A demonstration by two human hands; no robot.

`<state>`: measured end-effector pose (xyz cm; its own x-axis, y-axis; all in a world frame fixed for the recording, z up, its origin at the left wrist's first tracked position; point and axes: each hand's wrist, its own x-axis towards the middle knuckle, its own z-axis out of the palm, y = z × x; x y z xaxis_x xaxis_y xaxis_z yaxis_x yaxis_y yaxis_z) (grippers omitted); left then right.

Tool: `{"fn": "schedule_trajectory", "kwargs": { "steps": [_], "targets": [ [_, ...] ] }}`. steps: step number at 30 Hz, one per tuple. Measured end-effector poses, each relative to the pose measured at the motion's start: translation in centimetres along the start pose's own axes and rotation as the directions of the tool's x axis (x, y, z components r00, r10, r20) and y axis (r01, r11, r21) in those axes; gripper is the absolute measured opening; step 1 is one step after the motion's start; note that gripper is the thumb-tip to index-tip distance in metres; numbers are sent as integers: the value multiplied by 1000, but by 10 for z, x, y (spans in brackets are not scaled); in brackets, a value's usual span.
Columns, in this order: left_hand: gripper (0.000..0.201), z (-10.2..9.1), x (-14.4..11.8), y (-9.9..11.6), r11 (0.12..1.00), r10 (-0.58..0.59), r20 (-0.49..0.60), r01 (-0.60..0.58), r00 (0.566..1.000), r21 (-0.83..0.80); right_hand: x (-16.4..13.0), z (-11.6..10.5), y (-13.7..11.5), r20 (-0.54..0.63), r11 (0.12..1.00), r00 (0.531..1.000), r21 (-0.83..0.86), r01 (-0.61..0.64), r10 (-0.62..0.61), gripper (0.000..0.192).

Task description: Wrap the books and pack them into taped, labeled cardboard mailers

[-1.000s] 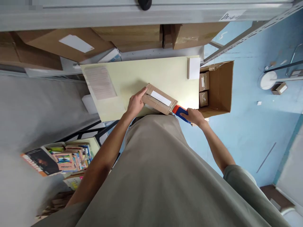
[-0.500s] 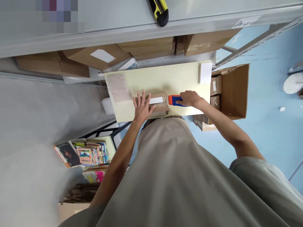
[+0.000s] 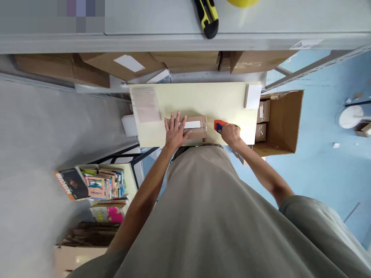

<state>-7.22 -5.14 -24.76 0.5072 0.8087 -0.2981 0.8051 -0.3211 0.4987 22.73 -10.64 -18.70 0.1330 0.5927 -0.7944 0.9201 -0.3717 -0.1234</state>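
Observation:
A small brown cardboard parcel point(image 3: 194, 129) with a white label lies on the pale yellow table point(image 3: 203, 100), near its front edge. My left hand point(image 3: 175, 131) rests flat on the parcel's left end, fingers spread. My right hand point(image 3: 230, 134) grips an orange and blue tape dispenser point(image 3: 219, 125), which sits on the table just right of the parcel, a small gap between them.
An open carton point(image 3: 285, 119) holding small parcels stands right of the table. A white pad point(image 3: 252, 96) and a printed sheet point(image 3: 145, 104) lie on the table. Above are a shelf with brown boxes point(image 3: 185, 61) and a yellow utility knife point(image 3: 207, 17). Books point(image 3: 92, 185) sit lower left.
The parcel went from angled at the table edge to lying square. My left hand now lies flat on it. My right hand drew the tape dispenser back, away from the parcel's right end.

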Motion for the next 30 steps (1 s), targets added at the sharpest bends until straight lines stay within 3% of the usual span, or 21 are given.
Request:
{"fn": "schedule_trajectory", "kwargs": {
  "steps": [3,6,8,11,15,18,20,22,25,28,30],
  "targets": [
    [88,-2,-1,3,1000,-3,1,3,1000,4,-15,-8,6,-135,991,982,13,-134,135,47],
    [97,-13,-1,14,998,39,-72,-42,997,-43,-32,-23,3,-221,991,968,78,-106,121,48],
    [99,-27,5,27,986,137,-179,-152,974,-71,-41,-36,-6,-298,992,952,124,-33,69,45],
    [83,-59,22,54,933,304,-396,-355,866,-61,-47,-61,-30,-463,968,881,159,194,-100,41],
    [55,-119,57,85,858,382,-641,-514,666,-23,-41,-116,-80,-666,882,680,70,466,-306,42],
    [48,-162,83,94,838,360,-756,-546,547,4,-33,-168,-123,-761,862,536,-59,504,-366,37],
    [44,-184,94,94,837,346,-789,-547,508,15,-26,-199,-151,-803,868,460,-136,477,-379,34],
    [42,-197,98,92,845,321,-792,-535,519,-8,-15,-222,-176,-830,884,412,-189,427,-376,34],
    [41,-201,92,85,853,265,-779,-515,568,-85,7,-244,-204,-836,899,392,-241,366,-384,44],
    [41,-190,78,72,860,203,-755,-482,624,-167,26,-253,-217,-822,890,393,-274,364,-413,58],
    [41,-174,66,55,878,124,-721,-414,681,-240,30,-248,-214,-842,891,362,-264,370,-400,63]
  ]
}}
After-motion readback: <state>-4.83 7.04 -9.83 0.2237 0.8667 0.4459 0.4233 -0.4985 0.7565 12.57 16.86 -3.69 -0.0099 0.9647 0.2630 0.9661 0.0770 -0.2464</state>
